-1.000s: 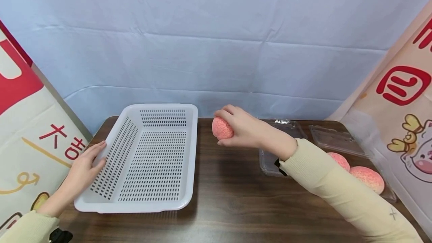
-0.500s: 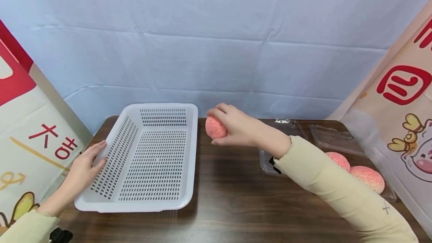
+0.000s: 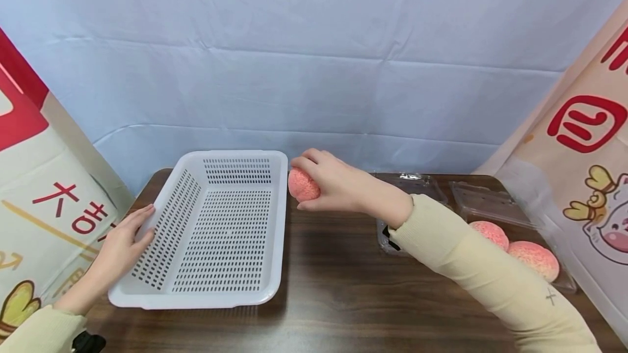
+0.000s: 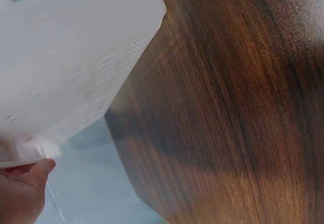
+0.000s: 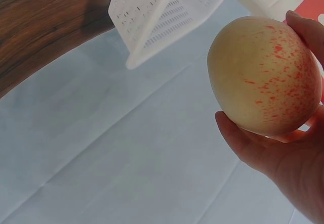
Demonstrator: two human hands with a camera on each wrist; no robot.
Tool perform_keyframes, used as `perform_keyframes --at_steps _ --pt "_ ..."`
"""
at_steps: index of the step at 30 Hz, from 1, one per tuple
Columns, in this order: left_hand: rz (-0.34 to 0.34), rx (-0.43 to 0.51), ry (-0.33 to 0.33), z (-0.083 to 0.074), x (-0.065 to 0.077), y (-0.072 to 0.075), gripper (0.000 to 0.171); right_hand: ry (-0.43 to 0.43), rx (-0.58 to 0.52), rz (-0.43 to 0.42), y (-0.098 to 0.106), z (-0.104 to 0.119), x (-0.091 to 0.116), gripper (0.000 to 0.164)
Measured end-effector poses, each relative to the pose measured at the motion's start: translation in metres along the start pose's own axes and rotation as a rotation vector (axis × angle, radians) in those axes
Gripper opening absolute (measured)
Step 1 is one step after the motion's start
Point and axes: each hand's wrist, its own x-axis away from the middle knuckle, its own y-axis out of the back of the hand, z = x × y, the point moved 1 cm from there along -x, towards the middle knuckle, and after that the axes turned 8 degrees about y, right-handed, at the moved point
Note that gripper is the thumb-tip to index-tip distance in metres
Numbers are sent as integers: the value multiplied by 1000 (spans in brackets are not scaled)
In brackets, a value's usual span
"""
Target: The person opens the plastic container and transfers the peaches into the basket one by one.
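My right hand (image 3: 338,183) holds a peach (image 3: 301,185) up beside the right rim of a white slotted plastic basket (image 3: 283,222). In the right wrist view the peach (image 5: 260,77) shows a pale yellow underside with red speckles, and fingers curl round it. My left hand (image 3: 119,247) grips the basket's left rim. The left wrist view shows that hand (image 4: 23,193) pinching the basket's edge from outside. Inside, the basket holds nothing. Two more peaches, one (image 3: 490,233) beside the other (image 3: 535,260), lie at the right, partly behind my right sleeve.
A clear plastic tray (image 3: 390,238) lies behind my right forearm, partly hidden by it. Farther right is another clear plastic piece (image 3: 493,203). The brown wooden table (image 3: 333,293) ends at a pale blue cloth backdrop (image 3: 304,80). Printed panels (image 3: 589,189) flank both sides.
My right hand has carried the peach leftward to just beside the basket's right rim. My left hand and the basket stay in place.
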Motion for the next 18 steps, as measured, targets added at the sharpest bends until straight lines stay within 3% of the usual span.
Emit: perform_keyframes --at_steps 18 --pt "-5 37 -14 2 0 0 46 25 -7 61 -2 17 -20 61"
